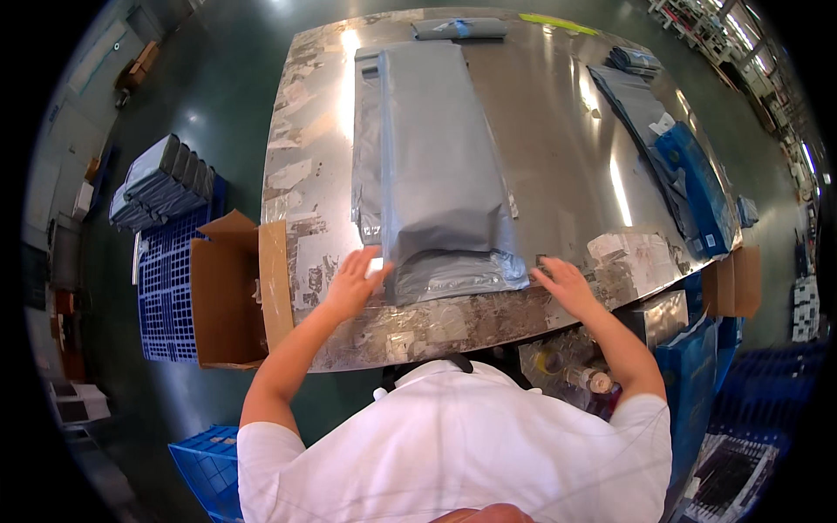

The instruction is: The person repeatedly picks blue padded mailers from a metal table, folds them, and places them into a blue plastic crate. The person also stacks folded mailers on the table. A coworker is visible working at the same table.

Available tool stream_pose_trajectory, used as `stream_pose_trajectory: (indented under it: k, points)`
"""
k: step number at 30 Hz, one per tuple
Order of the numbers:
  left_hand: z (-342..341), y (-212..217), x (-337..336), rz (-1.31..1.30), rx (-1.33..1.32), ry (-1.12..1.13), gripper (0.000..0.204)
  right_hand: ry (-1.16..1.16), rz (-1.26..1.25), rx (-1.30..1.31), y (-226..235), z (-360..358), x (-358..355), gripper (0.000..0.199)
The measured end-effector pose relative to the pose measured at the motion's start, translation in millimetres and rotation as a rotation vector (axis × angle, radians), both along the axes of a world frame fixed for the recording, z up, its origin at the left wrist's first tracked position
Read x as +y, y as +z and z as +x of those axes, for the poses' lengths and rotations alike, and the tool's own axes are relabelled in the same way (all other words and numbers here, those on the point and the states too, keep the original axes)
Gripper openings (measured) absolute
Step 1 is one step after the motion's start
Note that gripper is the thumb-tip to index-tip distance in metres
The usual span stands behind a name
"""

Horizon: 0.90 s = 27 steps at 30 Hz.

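A long stack of grey plastic bags (440, 148) lies lengthwise on the worn metal table (558, 166), its crinkled, shiny near end toward me. Under its left side, more grey sheeting (368, 174) sticks out. My left hand (353, 283) is by the near left corner of the stack, fingers apart; a small white patch shows beside the fingers, and I cannot tell what it is. Just off the near right corner, my right hand (565, 288) has its fingers spread and holds nothing. Whether the left fingertips touch the plastic is unclear.
A rolled grey bundle (459, 29) lies at the far edge. On the right are folded grey sheets (632, 105) and a blue package (695, 187). An open cardboard box (228, 301) adjoins the table's left side, near a blue pallet (167, 288). Another box (737, 281) stands right.
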<state>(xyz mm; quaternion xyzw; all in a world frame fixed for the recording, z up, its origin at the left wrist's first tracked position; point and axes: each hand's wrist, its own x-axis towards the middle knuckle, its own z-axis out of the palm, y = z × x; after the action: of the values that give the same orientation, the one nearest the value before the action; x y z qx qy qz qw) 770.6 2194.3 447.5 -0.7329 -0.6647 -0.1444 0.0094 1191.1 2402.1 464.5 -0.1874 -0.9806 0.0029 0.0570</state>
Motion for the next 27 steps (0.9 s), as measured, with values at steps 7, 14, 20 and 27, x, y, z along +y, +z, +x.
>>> stream_pose_trajectory:
  k: [7, 14, 20, 27]
  points:
    - [-29, -41, 42, -0.063, 0.175, -0.493, 0.03, 0.37, -0.122, 0.126, -24, -60, 65, 0.024]
    - [-17, -25, 50, 0.195, -0.343, 0.046, 0.019, -0.1, -0.439, 0.628, -41, -77, 67, 0.018]
    - [-8, -47, 100, 0.478, -0.874, 0.599, 0.026, -0.444, -0.605, 0.929, -51, -126, 98, 0.019]
    - [-34, -78, 138, 0.284, -1.023, 0.897, 0.047, -0.815, -0.731, 0.699, -76, -160, 124, 0.043]
